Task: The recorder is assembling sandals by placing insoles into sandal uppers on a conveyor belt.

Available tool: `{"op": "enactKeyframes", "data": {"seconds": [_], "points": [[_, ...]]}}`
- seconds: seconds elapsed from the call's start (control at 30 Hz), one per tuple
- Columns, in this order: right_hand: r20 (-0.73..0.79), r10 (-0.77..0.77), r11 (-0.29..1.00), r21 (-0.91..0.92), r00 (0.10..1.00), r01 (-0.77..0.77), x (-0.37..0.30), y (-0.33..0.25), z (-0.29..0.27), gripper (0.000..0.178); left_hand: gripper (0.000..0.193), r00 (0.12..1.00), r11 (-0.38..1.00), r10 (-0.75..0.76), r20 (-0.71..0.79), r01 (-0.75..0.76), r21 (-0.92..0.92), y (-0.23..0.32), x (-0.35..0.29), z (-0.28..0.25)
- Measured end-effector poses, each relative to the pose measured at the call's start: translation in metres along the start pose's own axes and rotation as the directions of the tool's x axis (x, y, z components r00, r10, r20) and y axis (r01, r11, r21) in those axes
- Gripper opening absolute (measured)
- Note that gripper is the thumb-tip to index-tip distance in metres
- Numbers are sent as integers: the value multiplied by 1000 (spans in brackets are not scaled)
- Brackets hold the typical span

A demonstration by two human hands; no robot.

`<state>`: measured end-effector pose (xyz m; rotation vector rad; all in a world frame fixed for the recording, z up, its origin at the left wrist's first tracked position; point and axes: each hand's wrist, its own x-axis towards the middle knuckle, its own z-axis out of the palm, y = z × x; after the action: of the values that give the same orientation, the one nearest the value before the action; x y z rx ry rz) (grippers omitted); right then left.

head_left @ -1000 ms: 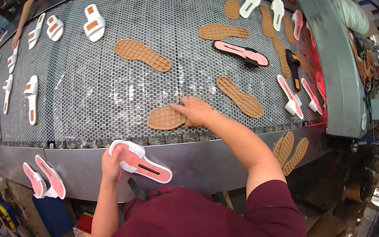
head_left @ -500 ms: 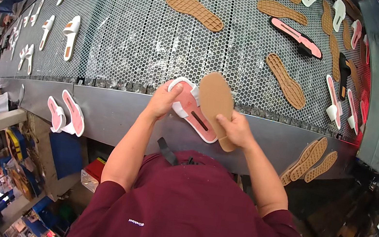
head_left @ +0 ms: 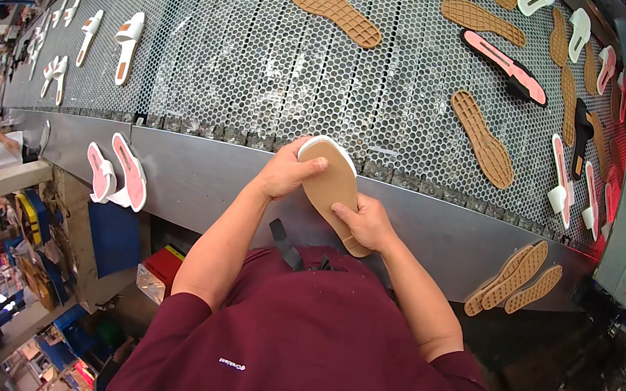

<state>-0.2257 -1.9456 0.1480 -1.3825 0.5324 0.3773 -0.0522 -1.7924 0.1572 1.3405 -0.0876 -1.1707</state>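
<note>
In front of my body, a tan shoe sole (head_left: 329,196) lies over a white sandal upper (head_left: 345,154), whose white edge shows around the sole's far end. My left hand (head_left: 286,172) grips the sandal and sole by the far left side, thumb pressed on the tan face. From the right, my right hand (head_left: 370,222) holds the sole near its middle, its thumb on top and its fingers underneath. The sandal's pink underside and straps are hidden by the sole and my hands.
Beyond the metal ledge (head_left: 251,178) runs a mesh conveyor (head_left: 220,60) bearing loose tan soles (head_left: 483,140), white sandals (head_left: 127,46) and a black-and-pink sandal upper (head_left: 504,65). Two pink-and-white sandals (head_left: 128,172) rest on the ledge at left, several tan soles (head_left: 516,274) at right.
The sole has moved left onto the sandal and now covers its pink underside. My left thumb has shifted onto the sole. The hand at the conveyor's far left is out of view.
</note>
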Motion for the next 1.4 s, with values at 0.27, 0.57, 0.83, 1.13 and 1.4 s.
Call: {"op": "enactKeyframes", "data": {"seconds": [0.27, 0.57, 0.83, 1.13, 1.4], "points": [[-3, 0, 1000, -23, 1000, 0, 0, 2, -8, 32, 36, 1000, 999, -12, -18, 13, 48, -5, 4, 10], [21, 70, 995, -77, 997, -68, -6, -10, -17, 33, 31, 999, 996, 26, -27, -23, 88, -11, 1, 20], [49, 46, 991, -129, 998, -40, -11, 2, -32, 37, 29, 997, 999, 49, -53, -49, 2, -12, -7, 34], [45, 73, 968, -243, 996, -60, -35, 13, -78, 38, 57, 813, 408, 582, -6, -286, 867, 0, -47, 72], [2, 5, 966, -258, 1000, -5, -33, -10, -82, 46, 80, 760, 12, 260, 596, -619, 785, -19, -23, 132]]}}
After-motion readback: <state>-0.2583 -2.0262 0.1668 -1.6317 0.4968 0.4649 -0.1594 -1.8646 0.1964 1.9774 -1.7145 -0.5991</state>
